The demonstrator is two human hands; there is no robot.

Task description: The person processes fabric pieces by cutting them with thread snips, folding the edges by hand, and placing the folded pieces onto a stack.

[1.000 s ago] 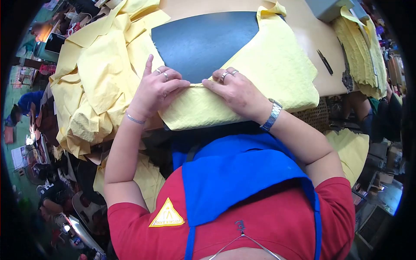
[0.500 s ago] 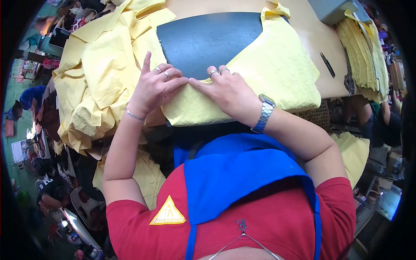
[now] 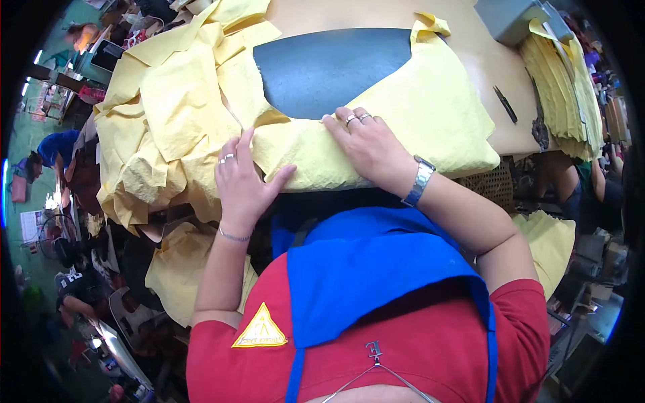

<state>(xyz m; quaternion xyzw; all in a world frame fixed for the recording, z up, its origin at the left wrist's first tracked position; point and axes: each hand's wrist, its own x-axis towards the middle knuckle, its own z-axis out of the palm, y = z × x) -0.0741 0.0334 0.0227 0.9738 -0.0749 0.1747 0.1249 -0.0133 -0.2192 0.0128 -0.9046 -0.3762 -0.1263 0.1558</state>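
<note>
A sheet of wrinkled yellow cloth (image 3: 437, 111) is folded around a dark flat panel (image 3: 336, 70), whose smooth face shows in the middle. Along the near side the cloth lies over the panel's edge. My right hand (image 3: 376, 148), with rings and a metal watch, rests on this strip, its fingers curled and pressed to the cloth near the inner edge. Over the near left corner is my left hand (image 3: 245, 185), open, with the thumb spread from the fingers and the fingertips by the cloth. Parts of the right fingertips are hidden.
A loose heap of yellow cloth (image 3: 178, 101) lies to the left. At the right are a dark pen-like tool (image 3: 505, 104), a stack of yellow sheets (image 3: 554, 94) and a grey box (image 3: 514, 23). Other people sit and work further off on both sides.
My left hand has come away from the pinch beside the right hand, moving down and left and opening. My right hand has shifted slightly right. More cloth now lies over the panel's near left corner.
</note>
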